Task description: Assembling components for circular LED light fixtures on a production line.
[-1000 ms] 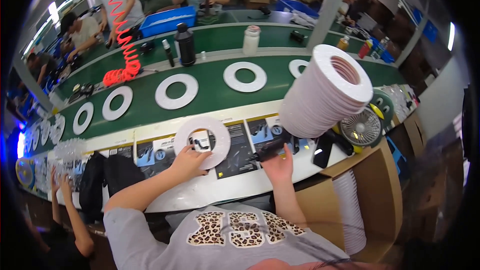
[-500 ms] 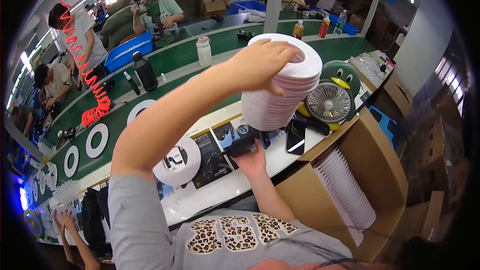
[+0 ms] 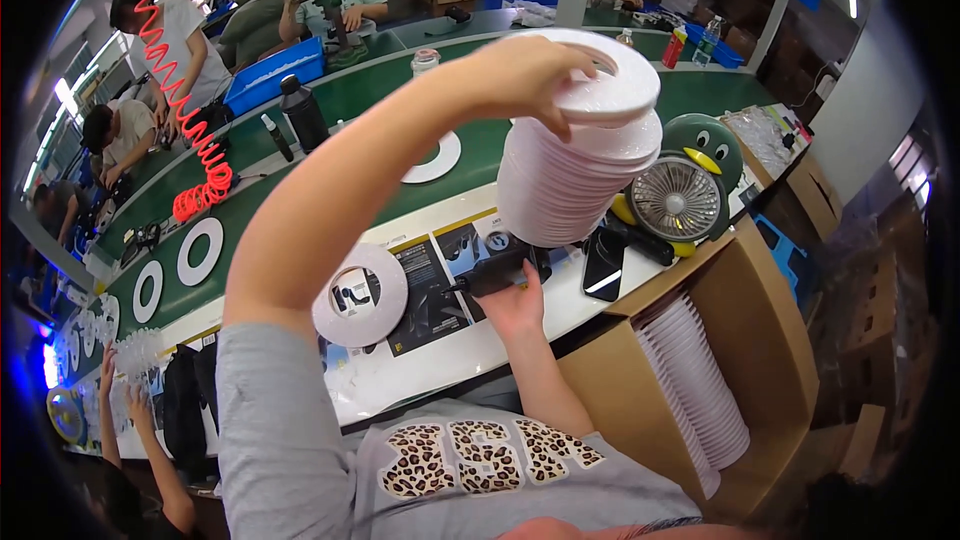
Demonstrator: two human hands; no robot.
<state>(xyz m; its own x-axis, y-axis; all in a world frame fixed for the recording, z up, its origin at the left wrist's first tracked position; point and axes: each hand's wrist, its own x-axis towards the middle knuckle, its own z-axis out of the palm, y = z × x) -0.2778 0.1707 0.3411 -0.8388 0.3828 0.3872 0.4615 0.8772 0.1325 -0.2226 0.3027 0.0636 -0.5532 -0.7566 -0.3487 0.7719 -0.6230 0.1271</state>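
Lower right: cardboard box (image 3: 770, 340) with a row of white rings (image 3: 695, 390) stacked inside. Centre: right hand (image 3: 512, 302) closed around a black tool (image 3: 497, 270) on the white bench (image 3: 420, 370). Just left of it a single white ring (image 3: 360, 295) lies flat on the bench. Right of the tool, a black phone (image 3: 604, 264) and small fan (image 3: 681, 200). Upper centre: left hand (image 3: 525, 70) gripping the top ring (image 3: 605, 75) of a tall ring stack (image 3: 570, 180), fingers curled over its edge. Behind, green belt (image 3: 350, 110) carrying more rings (image 3: 200, 250); red coiled hose (image 3: 185, 110) upper left.
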